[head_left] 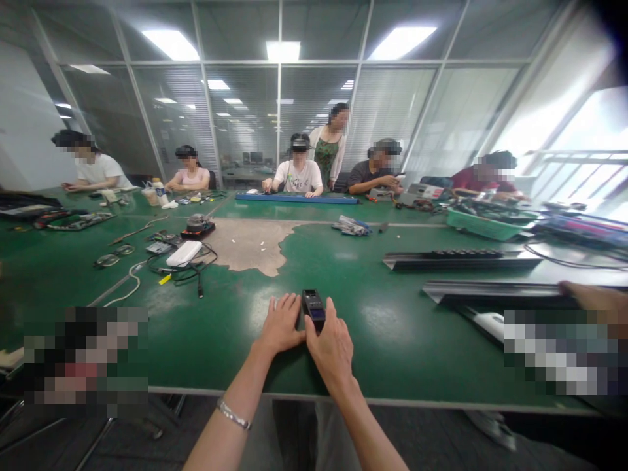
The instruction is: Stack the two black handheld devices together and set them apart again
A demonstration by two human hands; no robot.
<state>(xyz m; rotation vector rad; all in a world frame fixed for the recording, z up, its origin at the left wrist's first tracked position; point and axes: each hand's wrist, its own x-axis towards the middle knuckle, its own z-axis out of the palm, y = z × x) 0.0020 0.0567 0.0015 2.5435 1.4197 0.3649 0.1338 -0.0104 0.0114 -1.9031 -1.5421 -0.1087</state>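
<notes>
A small black handheld device (314, 305) with buttons and a dark screen lies on the green table (383, 356) in front of me. My right hand (332, 343) grips its near end, the thumb on the left side and the fingers along the right side. Just left of the device, my left hand (282, 325) rests flat on the tabletop with its fingers stretched out. Its fingertips come close to the device's left side; I cannot tell whether they touch it. A silvery bracelet (233, 414) circles my left wrist.
Left of centre lie a white box-like device (184, 254), cables and eyeglasses (114, 256). Black metal channels (461, 261) and a green basket (490, 222) stand at right. Another person's hand (596, 304) reaches in from the right edge. Several people sit around the table's far side.
</notes>
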